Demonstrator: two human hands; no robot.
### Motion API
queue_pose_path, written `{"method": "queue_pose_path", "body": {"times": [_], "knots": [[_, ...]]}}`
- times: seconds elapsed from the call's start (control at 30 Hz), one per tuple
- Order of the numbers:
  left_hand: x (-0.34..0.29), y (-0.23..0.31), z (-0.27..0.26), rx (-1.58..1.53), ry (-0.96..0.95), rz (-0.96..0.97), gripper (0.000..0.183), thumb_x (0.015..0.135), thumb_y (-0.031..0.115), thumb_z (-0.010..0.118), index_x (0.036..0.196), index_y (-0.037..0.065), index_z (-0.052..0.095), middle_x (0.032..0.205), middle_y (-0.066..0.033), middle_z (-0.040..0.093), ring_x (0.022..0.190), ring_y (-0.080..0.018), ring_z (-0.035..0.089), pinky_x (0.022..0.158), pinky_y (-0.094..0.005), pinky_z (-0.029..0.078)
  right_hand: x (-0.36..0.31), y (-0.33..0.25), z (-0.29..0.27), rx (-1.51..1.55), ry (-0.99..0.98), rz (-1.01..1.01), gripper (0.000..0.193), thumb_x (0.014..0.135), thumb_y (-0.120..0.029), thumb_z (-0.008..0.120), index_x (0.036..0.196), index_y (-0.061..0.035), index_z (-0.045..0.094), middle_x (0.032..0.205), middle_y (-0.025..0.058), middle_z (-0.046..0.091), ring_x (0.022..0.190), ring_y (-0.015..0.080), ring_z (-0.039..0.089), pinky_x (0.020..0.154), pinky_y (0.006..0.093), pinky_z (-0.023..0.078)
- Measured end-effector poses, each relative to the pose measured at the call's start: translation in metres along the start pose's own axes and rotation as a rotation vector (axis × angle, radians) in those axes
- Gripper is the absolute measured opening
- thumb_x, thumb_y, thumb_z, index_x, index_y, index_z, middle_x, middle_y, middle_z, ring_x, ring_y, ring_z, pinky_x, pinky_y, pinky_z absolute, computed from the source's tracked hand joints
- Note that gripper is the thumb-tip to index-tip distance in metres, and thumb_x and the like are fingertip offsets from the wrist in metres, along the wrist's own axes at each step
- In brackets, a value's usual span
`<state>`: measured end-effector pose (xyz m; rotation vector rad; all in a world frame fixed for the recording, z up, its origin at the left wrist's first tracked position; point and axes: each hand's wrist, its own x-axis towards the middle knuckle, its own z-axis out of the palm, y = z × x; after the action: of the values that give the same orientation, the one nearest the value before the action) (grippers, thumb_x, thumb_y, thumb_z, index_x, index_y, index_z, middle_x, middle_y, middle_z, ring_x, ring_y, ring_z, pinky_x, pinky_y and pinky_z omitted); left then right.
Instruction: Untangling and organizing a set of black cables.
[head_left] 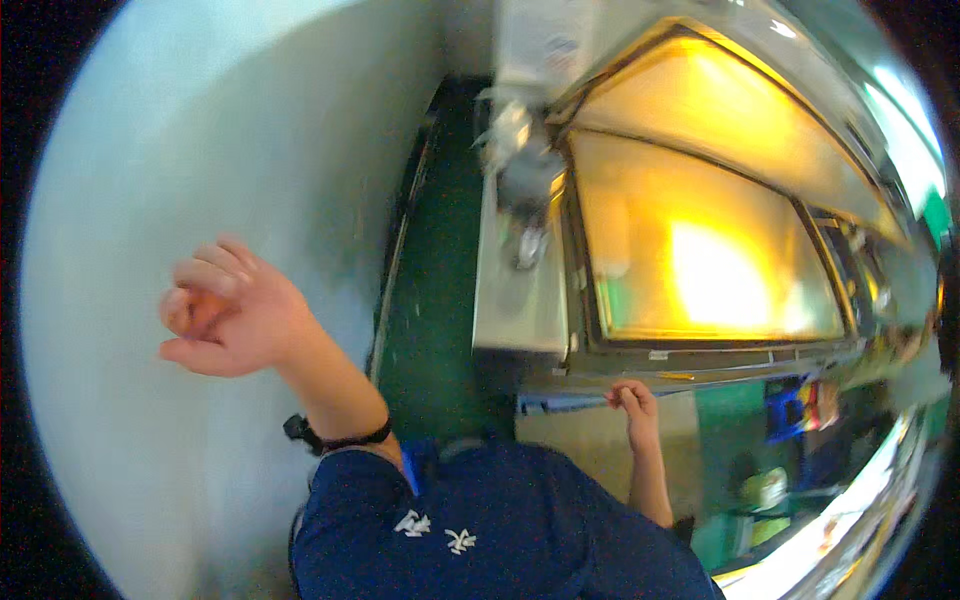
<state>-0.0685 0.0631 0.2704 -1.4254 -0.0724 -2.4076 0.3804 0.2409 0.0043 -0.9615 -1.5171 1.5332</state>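
Observation:
My left hand (240,318) is raised in front of a pale wall (150,170). Its fingers are half curled, the thumb stands apart from them, and no object shows in it; motion blurs the fingertips. A dark band with a small black device (302,434) circles that forearm. Beside the front edge of a lit machine (610,362), my right hand (636,400) has loosely bent fingers, with nothing visible in them. Whether it touches that edge cannot be made out. The machine has a framed panel (640,230) glowing yellow and a tilted, glowing lid (720,100) above it.
On the machine's left ledge (520,320) sits a blurred grey metal fitting (530,185). A green floor strip (425,290) runs between wall and machine. A beige panel (580,430) stands below the front edge. Blue items (785,408) and a bright strip (830,530) lie at the right.

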Motion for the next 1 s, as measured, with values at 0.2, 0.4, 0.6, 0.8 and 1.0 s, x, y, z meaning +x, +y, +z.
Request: {"method": "queue_pose_path", "body": {"times": [0.2,0.4,0.6,0.8,1.0], "knots": [[-0.018,-0.081,0.081,0.463,-1.146,-0.186,0.016,0.087,0.02,0.058,0.083,0.007,0.066,0.068,-0.0058,0.061,0.062,-0.0231,0.059,0.057,-0.0364,0.045,-0.023,-0.056,-0.034,0.119,0.175,-0.245,0.019,0.095,-0.017,0.057,0.102,-0.0007,0.062,0.089,0.0084,0.067,0.083,0.0157,0.063,0.077,0.0309,0.051],[-0.177,0.036,-0.098,0.684,-1.684,-1.14,0.013,0.087,0.015,0.065,0.096,0.008,0.071,0.092,-0.0082,0.072,0.083,-0.0239,0.069,0.075,-0.0366,0.054,-0.079,-0.013,-0.085,0.279,0.501,-0.312,0.019,0.095,-0.018,0.057,0.103,-0.0017,0.063,0.089,0.0077,0.067,0.082,0.0149,0.063,0.077,0.0306,0.051],[-0.306,0.104,-0.1,0.809,-1.376,-1.659,0.018,0.09,0.023,0.062,0.095,0.008,0.071,0.094,-0.0138,0.071,0.08,-0.0264,0.068,0.072,-0.0373,0.054,-0.109,0.017,-0.101,0.2,0.609,-0.111,0.022,0.097,-0.021,0.054,0.101,-0.0021,0.064,0.089,0.0054,0.067,0.078,0.0127,0.061,0.071,0.0279,0.048],[-0.291,0.019,0.108,-0.01,-1.956,-0.821,0.017,0.091,0.026,0.058,0.096,0.012,0.065,0.08,-0.0117,0.064,0.076,-0.0331,0.064,0.065,-0.042,0.051,-0.059,0.021,-0.091,0.048,0.383,-0.197,0.022,0.097,-0.023,0.058,0.097,-0.0017,0.063,0.083,0.0019,0.063,0.078,0.0116,0.058,0.074,0.0286,0.048],[-0.323,0.018,0.124,-0.01,-1.796,-0.989,0.021,0.088,0.03,0.061,0.099,0.013,0.067,0.089,-0.0094,0.069,0.081,-0.0294,0.067,0.07,-0.0406,0.054,-0.079,0.004,-0.074,-0.177,0.39,-0.022,0.022,0.094,-0.019,0.06,0.106,-0.0007,0.065,0.088,0.002,0.066,0.081,0.011,0.058,0.074,0.027,0.048]]}}
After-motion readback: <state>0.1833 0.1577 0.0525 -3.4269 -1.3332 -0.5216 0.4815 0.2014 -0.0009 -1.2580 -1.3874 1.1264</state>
